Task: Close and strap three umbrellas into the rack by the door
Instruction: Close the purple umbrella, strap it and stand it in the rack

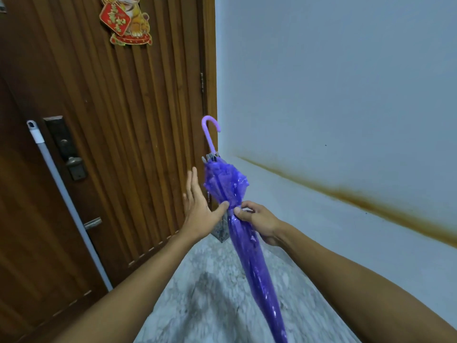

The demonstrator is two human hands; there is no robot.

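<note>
Holding the purple umbrella (243,243) up in front of the wooden door (123,120), the person works on its strap. The right hand (259,222) has its grip closed on the umbrella at the narrow spot where the strap goes around, with the fingers pinching there. The left hand (197,206) is open, with the fingers spread and only the thumb touching the purple cover by that same spot. The umbrella is folded shut, with its curved handle (210,131) pointing up toward the corner by the door and its tip pointing down past the bottom of the view. Its lower part looks rolled tight, but the top part is puffy and loose. I think the strap is just being closed now, so this umbrella is nearly ready. A small shiny thing stands on the floor (210,293) in the corner behind the hands, and it may be the rack, but it is mostly hidden. I can see only 1 umbrella, and none in a rack. So putting this 1 away looks left to do, and I cannot tell about the other 2. A long pole (66,201) leans on the door.
</note>
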